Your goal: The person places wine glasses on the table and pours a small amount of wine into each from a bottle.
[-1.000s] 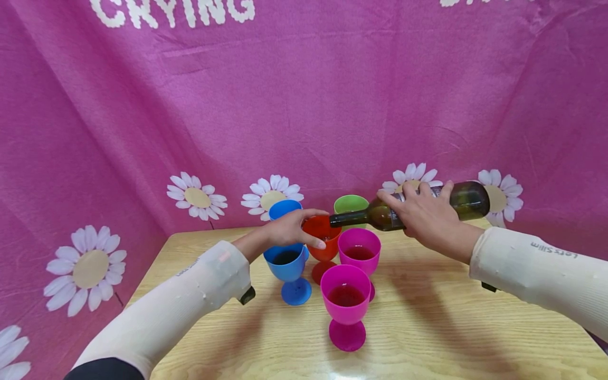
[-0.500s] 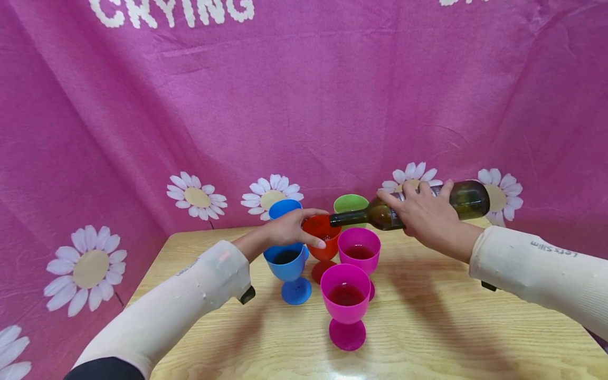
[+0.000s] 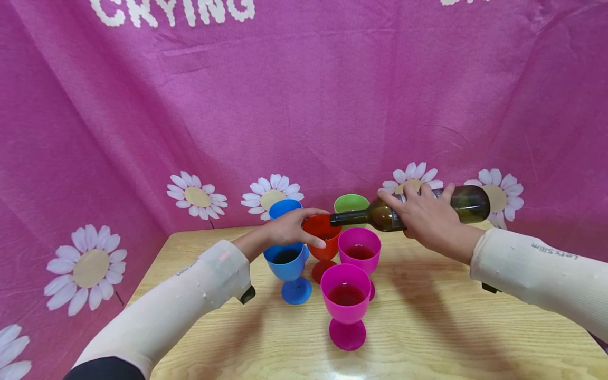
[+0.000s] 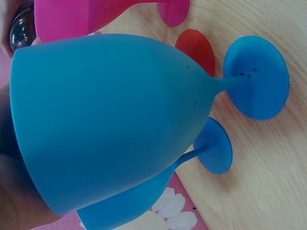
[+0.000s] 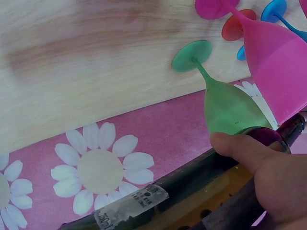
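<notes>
My left hand grips the bowl of a red goblet near its rim, thumb on the near side. My right hand, palm down, holds a dark green wine bottle tipped nearly level. The bottle's mouth lies over the red goblet's right rim. Dark liquid shows inside that goblet. In the left wrist view, a blue goblet covers most of the left hand, and only the red goblet's foot shows behind it. The right wrist view has the bottle's label beside the right hand.
Two pink goblets, one at the front and one behind it, hold red liquid. A near blue goblet holds dark liquid; another blue goblet and a green goblet stand at the back. A pink flowered cloth hangs behind the wooden table.
The bottle's base end has sunk slightly, so it lies a little closer to level. The liquid in the red goblet looks smoother and darker. The left hand and the other goblets have stayed put.
</notes>
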`<state>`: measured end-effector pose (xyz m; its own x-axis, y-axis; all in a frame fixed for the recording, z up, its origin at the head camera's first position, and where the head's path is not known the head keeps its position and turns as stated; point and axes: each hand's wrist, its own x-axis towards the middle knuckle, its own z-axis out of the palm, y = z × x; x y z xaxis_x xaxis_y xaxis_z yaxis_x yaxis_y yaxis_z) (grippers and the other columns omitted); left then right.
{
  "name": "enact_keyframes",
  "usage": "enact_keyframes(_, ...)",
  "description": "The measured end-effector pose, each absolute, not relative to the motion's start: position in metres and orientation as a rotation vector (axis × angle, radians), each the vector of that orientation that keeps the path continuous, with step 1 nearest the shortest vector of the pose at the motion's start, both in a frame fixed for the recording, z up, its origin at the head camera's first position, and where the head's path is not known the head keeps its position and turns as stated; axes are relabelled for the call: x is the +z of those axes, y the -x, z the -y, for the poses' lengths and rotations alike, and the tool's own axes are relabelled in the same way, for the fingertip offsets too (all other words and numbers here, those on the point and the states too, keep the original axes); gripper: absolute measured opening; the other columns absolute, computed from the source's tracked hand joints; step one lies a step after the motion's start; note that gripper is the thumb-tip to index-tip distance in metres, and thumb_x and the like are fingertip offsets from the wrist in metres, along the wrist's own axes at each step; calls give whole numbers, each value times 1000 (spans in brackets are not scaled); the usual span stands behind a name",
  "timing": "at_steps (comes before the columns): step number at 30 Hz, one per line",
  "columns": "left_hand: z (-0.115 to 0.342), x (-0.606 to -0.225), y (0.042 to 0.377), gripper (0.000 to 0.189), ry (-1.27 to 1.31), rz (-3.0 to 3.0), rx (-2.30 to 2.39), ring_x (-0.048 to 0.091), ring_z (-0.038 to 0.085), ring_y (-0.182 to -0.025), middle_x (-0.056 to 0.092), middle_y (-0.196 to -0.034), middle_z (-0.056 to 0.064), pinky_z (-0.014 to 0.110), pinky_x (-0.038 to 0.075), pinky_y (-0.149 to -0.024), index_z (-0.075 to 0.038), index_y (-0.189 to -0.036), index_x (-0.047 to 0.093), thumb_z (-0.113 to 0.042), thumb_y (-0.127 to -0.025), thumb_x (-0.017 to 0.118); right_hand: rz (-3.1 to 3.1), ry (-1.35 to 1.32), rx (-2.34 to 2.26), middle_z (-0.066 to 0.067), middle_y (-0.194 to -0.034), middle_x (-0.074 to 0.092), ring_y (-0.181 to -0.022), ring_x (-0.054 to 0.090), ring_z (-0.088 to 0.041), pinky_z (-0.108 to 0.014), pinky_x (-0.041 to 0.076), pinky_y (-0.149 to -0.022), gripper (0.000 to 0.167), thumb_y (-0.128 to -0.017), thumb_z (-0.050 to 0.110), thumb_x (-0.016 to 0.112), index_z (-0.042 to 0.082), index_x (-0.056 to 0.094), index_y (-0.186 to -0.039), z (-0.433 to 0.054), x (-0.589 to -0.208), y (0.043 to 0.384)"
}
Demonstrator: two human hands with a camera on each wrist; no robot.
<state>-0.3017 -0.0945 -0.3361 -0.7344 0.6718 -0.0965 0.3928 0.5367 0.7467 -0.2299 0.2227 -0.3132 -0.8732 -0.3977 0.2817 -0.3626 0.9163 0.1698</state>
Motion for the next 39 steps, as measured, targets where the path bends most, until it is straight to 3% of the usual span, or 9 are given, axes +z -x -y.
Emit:
enact_keyframes(10, 94, -336, 302, 77, -880, -2409, 1038, 61, 27, -122, 65, -133, 8, 37, 56, -95, -12, -155, 45, -25, -89, 83, 2826, -501, -101, -27, -122, 53, -107, 54, -55, -95, 23, -87, 99, -76, 19, 92, 28, 37, -157, -224, -323, 230)
enact_keyframes(22, 95, -336, 302, 79, -882, -2416, 1028, 61, 26, -121, 66, -134, 8, 37, 56, -96, -12, -156, 44, -26, -88, 83, 2824, -480, 58, -27, -124, 52, -106, 54, -54, -93, 28, -84, 98, -78, 25, 92, 28, 32, -156, -227, -338, 230)
enact_keyframes(32, 96, -338, 304, 78, -900, -2408, 1032, 61, 25, -122, 65, -135, 8, 36, 57, -94, -11, -155, 45, -26, -89, 83, 2799, -454, 255, -27, -120, 52, -100, 55, -54, -72, 44, -69, 96, -81, 25, 90, 27, 31, -157, -228, -348, 231)
enact_keyframes(39, 96, -337, 303, 79, -888, -2433, 1014, 60, 26, -122, 65, -134, 8, 36, 56, -95, -11, -155, 45, -28, -88, 83, 2768, -425, 442, -26, -121, 51, -102, 54, -50, -61, 44, -67, 95, -82, 27, 90, 24, 31, -157, -228, -354, 231)
